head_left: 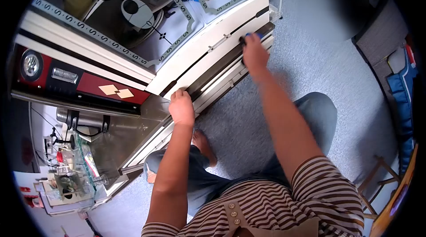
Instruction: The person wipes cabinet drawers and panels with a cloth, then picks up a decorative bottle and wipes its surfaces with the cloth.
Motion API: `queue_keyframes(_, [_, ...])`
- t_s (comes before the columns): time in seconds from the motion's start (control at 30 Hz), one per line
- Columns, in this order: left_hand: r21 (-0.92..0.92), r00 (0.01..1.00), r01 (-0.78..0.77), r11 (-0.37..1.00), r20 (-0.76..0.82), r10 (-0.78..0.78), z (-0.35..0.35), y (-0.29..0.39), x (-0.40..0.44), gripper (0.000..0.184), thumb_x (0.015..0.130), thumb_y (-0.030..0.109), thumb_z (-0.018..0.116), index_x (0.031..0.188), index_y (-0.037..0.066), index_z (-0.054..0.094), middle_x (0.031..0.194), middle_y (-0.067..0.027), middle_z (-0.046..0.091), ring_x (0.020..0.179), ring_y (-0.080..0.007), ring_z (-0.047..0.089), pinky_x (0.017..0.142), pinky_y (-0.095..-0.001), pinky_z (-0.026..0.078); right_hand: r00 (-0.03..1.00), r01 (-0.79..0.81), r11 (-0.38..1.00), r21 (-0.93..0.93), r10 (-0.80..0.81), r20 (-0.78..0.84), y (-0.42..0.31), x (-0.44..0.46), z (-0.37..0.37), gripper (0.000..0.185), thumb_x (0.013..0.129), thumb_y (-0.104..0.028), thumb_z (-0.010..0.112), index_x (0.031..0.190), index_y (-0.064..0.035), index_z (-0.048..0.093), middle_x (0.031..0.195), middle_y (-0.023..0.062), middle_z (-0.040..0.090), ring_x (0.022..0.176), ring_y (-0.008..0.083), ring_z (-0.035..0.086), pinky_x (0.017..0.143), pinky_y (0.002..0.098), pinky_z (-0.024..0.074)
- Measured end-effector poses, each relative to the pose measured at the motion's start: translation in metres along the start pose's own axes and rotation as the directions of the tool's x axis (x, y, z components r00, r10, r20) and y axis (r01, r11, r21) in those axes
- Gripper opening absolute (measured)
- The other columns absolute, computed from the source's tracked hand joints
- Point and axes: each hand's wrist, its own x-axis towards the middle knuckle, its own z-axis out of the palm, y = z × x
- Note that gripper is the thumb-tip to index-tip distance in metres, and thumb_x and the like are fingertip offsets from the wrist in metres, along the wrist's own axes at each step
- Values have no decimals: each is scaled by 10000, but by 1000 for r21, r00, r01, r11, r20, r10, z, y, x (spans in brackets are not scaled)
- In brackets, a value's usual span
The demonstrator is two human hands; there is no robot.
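A white cabinet drawer front (222,43) with dark trim runs diagonally across the upper middle. Over the dark edge below it, at the left end, my left hand (181,107) is closed, fingers curled against the edge; the fingertips are partly hidden. My right hand (254,58) is closed around a small blue and black object (242,40) by the ledge's right end. My fingers cover most of that object, so its kind does not show. Between my hands lies a narrow dark ledge (217,70) along the cabinet front.
Patterned glass cabinet doors (166,52) show dishes behind them. To the left are a red and black panel (95,83) and a steel flask (82,119) on a dark countertop. Carpet (310,68) lies below; a blue bag (401,99) is at right.
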Motion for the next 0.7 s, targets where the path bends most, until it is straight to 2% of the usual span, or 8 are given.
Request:
queue_keyframes(0.07, [-8, 999, 15, 1000, -37, -15, 13, 11, 5, 173, 890, 136, 635, 1024, 72, 722, 1134, -97, 685, 1069, -295, 647, 866, -411, 572, 997, 7, 1000, 2, -7, 73, -7, -10, 3, 260, 896, -167, 657, 1155, -161, 630, 1427, 98, 547, 992, 370, 694, 816, 500, 572])
queue_keyframes(0.1, [15, 997, 12, 1000, -77, -11, -7, -10, 3, 173, 890, 136, 635, 1024, 72, 722, 1134, -97, 685, 1069, -295, 647, 866, -411, 572, 993, 4, 999, 52, -11, 122, -50, -27, -2, 308, 882, -153, 669, 1186, -185, 629, 1438, 80, 546, 1035, 377, 678, 846, 504, 560])
queue_keyframes(0.3, [-59, 994, -14, 998, -105, 8, -4, 1, -13, 183, 937, 89, 550, 1049, 31, 683, 1206, -110, 648, 1087, -304, 627, 831, -413, 583, 904, 251, 965, 77, -262, 338, -113, -106, 2, 292, 865, -202, 706, 1146, -199, 626, 1457, 152, 506, 899, 384, 705, 728, 506, 577])
queue_keyframes(0.37, [55, 990, 27, 998, 136, -34, -9, 10, -16, 235, 939, 74, 539, 1135, 5, 650, 1244, -134, 613, 1109, -322, 604, 870, -416, 572, 875, 296, 945, 143, -328, 357, -120, -115, 2, 279, 852, -244, 747, 1114, -202, 659, 1417, 140, 520, 884, 376, 703, 725, 494, 576])
queue_keyframes(0.43, [-47, 990, 70, 996, 126, -63, -8, 1, -14, 262, 939, 61, 536, 1174, -8, 627, 1237, -154, 596, 1118, -337, 593, 887, -416, 568, 863, 281, 940, 194, -336, 378, -121, -106, -13, 232, 848, -243, 759, 1059, -175, 689, 1331, 113, 552, 901, 365, 700, 755, 485, 574])
queue_keyframes(0.5, [-9, 998, -61, 998, 33, 61, -7, -10, -12, 248, 951, 64, 521, 1164, -9, 625, 1225, -158, 592, 1112, -349, 595, 878, -405, 573, 899, 288, 935, 208, -339, 276, -106, -91, -9, 197, 844, -237, 767, 1016, -156, 713, 1269, 92, 560, 914, 350, 694, 790, 468, 571])
queue_keyframes(0.57, [-23, 996, -78, 997, 30, 79, -8, -14, -16, 259, 945, 64, 525, 1173, -12, 620, 1230, -174, 591, 1115, -350, 594, 859, -407, 582, 942, 209, 958, 195, -251, 224, -85, -74, -12, 206, 842, -231, 775, 1039, -182, 737, 1274, 86, 567, 933, 348, 684, 825, 462, 564])
queue_keyframes(0.7, [119, 995, -85, 989, -43, 91, -5, -6, -19, 166, 910, 77, 563, 1044, 0, 624, 1075, -154, 617, 1018, -301, 636, 701, -377, 612, 999, 0, 987, 160, -6, 35, -29, -27, -26, 218, 847, -184, 768, 1061, -180, 727, 1297, 82, 581, 1107, 341, 631, 903, 481, 540])
